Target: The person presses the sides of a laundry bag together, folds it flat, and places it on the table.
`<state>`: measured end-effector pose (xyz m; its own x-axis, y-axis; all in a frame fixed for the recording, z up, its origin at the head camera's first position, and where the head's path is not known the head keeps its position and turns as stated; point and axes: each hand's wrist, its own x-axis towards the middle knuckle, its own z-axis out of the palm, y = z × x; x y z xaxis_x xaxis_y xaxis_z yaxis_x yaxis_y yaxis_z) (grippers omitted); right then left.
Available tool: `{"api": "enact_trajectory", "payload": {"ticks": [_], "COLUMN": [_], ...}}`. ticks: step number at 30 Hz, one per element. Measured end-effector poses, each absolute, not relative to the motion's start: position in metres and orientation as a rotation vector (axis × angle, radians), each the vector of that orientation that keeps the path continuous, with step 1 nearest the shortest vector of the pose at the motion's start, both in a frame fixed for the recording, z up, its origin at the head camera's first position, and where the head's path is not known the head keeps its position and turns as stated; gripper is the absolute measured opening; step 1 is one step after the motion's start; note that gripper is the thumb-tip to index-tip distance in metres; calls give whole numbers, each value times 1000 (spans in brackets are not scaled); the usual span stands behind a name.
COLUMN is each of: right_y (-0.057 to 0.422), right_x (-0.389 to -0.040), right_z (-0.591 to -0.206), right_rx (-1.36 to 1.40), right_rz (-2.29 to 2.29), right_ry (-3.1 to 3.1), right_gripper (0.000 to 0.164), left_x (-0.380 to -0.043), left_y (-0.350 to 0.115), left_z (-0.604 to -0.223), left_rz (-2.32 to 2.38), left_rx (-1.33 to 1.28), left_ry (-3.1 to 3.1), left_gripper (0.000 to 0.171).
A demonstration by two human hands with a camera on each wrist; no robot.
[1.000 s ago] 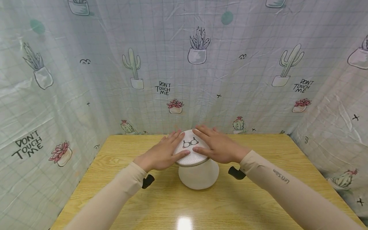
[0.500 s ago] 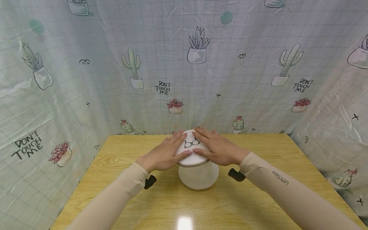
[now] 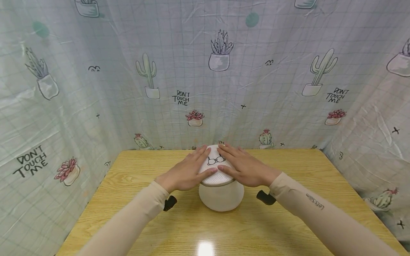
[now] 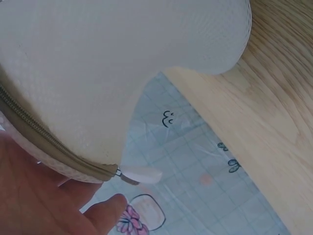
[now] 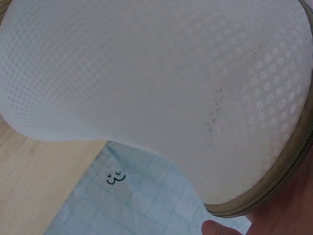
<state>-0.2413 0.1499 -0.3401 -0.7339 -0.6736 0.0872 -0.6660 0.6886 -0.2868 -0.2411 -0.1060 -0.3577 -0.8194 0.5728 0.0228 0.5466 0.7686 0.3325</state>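
Mesh bag (image 3: 221, 197) stands on the surface (image 3: 173, 231), toward the far middle. I see the left hand (image 3: 187, 172) and right hand (image 3: 247, 166) laid over its lid (image 3: 215, 179) from both sides, fingers extended, clamped on nothing, probably to press evenly without tipping it.

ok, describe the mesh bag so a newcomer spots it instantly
Midway across the wooden table, look under the left hand and right hand. The white mesh bag there bulges low down. Unlike the plant-print curtain behind, it has a brown zip and black bra drawing.
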Motion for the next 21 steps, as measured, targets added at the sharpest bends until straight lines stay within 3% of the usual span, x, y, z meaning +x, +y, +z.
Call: {"api": "enact_trajectory", "payload": {"ticks": [21], "right_y": [158], "right_x": [-245], "right_z": [-351], "right_rx": [-1115], "right_rz": [-547], "right_ry": [2883], "right_gripper": [72], "left_x": [-246], "left_y": [-96], "left_z": [-363], "left_rz": [486], "left_rx": [927], "left_ry": [2913], "left_gripper": [85]}}
